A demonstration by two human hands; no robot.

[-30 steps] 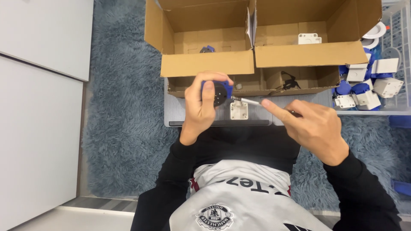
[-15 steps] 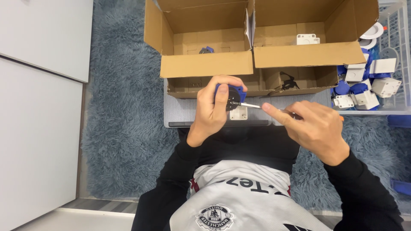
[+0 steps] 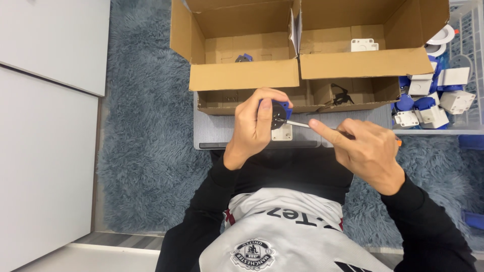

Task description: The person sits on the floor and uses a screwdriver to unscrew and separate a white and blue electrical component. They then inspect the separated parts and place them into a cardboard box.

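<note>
Head view: socket [image 3: 280, 120] between hands [image 3: 313, 136].

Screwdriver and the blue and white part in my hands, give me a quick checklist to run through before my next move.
1. Left hand has a firm hold on the blue and white part: ok, fingers wrapped around it.
2. Screwdriver tip meets the part's dark round face: ok, the shaft reaches it; whether it sits in a screw head, cannot tell.
3. Right hand controls the tool: ok, index finger lies along the shaft.
4. Part held over the grey board: ok.
5. Cardboard boxes stand apart from both hands: ok.
6. Spare parts in the white basket at the right: ok, visible there.
</note>
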